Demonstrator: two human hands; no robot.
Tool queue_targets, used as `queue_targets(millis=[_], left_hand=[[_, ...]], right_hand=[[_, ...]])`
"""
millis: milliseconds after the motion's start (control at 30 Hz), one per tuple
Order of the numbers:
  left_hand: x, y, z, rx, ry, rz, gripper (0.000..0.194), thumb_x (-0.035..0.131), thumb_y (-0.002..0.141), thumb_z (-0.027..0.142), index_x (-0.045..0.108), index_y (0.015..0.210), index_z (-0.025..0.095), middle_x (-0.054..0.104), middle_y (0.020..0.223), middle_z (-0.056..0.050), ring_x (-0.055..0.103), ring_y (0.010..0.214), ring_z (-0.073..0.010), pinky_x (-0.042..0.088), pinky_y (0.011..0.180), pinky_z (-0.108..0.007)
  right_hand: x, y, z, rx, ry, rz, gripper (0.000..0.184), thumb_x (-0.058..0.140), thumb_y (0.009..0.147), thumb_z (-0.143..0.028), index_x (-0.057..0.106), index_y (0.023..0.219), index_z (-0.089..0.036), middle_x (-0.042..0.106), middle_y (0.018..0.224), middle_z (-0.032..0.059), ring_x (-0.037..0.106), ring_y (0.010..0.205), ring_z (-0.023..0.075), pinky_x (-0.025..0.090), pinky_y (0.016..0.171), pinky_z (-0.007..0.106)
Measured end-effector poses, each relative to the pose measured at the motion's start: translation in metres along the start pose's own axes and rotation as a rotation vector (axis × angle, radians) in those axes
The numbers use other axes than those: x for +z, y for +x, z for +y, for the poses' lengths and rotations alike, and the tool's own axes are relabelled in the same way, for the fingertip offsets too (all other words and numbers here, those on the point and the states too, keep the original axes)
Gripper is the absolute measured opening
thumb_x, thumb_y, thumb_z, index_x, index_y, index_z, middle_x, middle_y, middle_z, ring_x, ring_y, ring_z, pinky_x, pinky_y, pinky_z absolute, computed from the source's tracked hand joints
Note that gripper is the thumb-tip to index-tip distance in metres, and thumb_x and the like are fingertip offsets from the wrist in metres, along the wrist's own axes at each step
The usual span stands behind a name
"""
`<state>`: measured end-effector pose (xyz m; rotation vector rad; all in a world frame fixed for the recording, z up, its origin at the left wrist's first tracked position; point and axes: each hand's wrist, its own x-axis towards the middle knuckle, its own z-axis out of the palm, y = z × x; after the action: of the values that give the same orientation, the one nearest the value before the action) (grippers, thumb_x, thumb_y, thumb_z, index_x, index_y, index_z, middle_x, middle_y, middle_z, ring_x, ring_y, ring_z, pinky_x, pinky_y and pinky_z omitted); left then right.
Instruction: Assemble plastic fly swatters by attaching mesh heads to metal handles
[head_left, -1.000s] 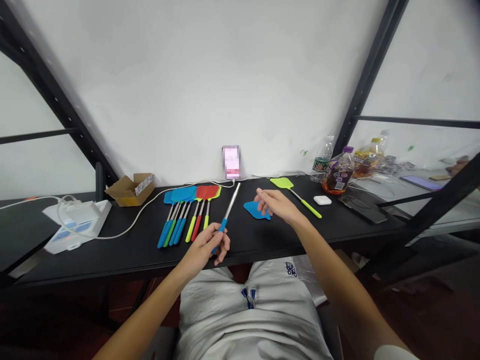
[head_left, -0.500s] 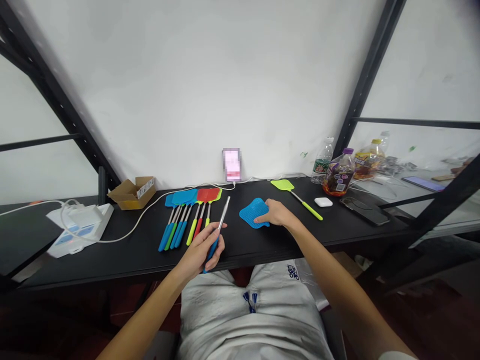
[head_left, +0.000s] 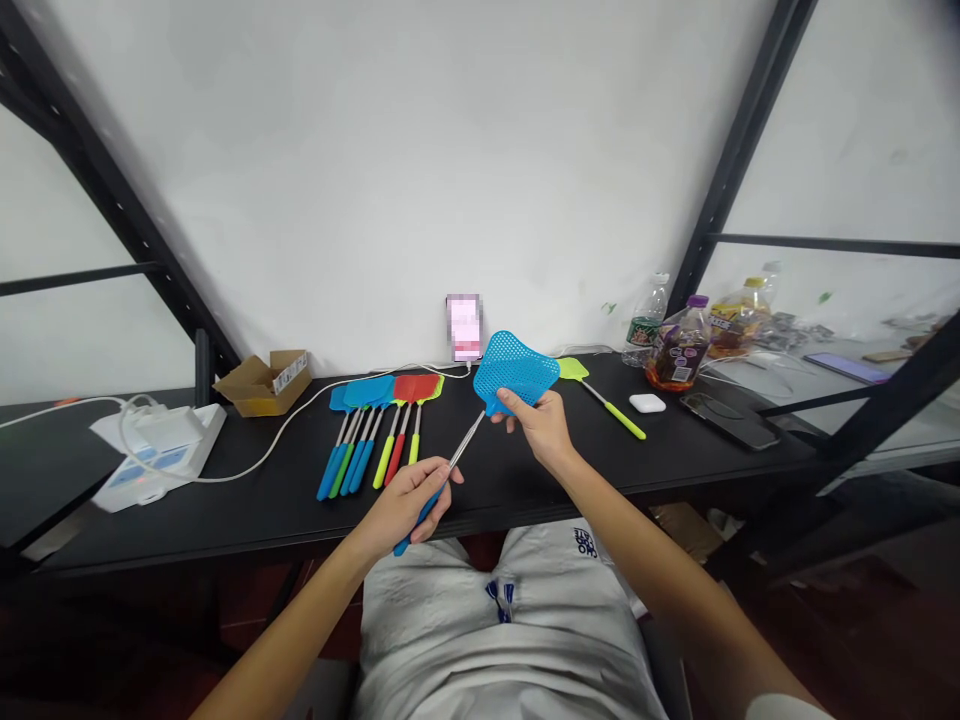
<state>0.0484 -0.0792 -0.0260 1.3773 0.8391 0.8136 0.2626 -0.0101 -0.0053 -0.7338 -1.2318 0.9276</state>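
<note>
My left hand [head_left: 409, 503] is closed around the blue grip of a metal swatter rod [head_left: 459, 455], which slants up to the right above the black table [head_left: 240, 510]. My right hand [head_left: 538, 424] pinches the base of a blue mesh swatter head [head_left: 514, 368] and holds it upright above the table. The rod's thin tip meets the base of the head, right by my right fingers. Whether the two parts are joined I cannot tell.
Several finished swatters [head_left: 375, 425] with blue, green, yellow and red grips lie in a row on the left. A lime swatter [head_left: 600, 392] lies to the right. A cardboard box [head_left: 262, 381], power strip [head_left: 150, 450], phone [head_left: 463, 327], earbud case [head_left: 646, 403] and bottles [head_left: 677, 345] stand around.
My right hand took the blue head off the table and raised it upright. My left hand tilted the rod to the right until its tip reached the head's base.
</note>
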Motion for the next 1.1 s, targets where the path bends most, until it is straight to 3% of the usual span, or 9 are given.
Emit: queue_targets(millis=[500,667,1100], left_hand=[[-0.003,0.0,-0.004,0.023,-0.013,-0.018,0.029,0.05,0.095,0.045,0.052,0.089,0.017,0.042,0.056,0.01,0.028,0.028,-0.0004,0.021,0.03,-0.014],[-0.004,0.0,-0.006,0.037,0.0,-0.018,0.029,0.05,0.095,0.045,0.053,0.089,0.017,0.041,0.055,0.01,0.027,0.028,-0.0002,0.02,0.029,-0.014],[-0.003,0.003,-0.01,0.061,-0.06,0.008,0.028,0.052,0.094,0.043,0.053,0.089,0.016,0.041,0.053,0.01,0.025,0.027,-0.0008,0.019,0.027,-0.014]], right_hand=[[0.002,-0.003,0.009,-0.016,-0.068,0.027,0.036,0.069,0.079,-0.048,0.066,0.066,-0.015,0.066,0.061,0.0054,0.053,0.045,0.0112,0.038,0.042,0.025],[0.002,-0.002,0.008,0.098,-0.022,-0.046,0.036,0.07,0.078,-0.048,0.064,0.066,-0.015,0.064,0.058,0.0036,0.056,0.044,0.0115,0.037,0.04,0.023],[0.013,-0.01,0.011,0.167,0.045,-0.168,0.035,0.069,0.078,-0.047,0.061,0.066,-0.015,0.063,0.058,0.0009,0.053,0.041,0.0084,0.033,0.038,0.02]])
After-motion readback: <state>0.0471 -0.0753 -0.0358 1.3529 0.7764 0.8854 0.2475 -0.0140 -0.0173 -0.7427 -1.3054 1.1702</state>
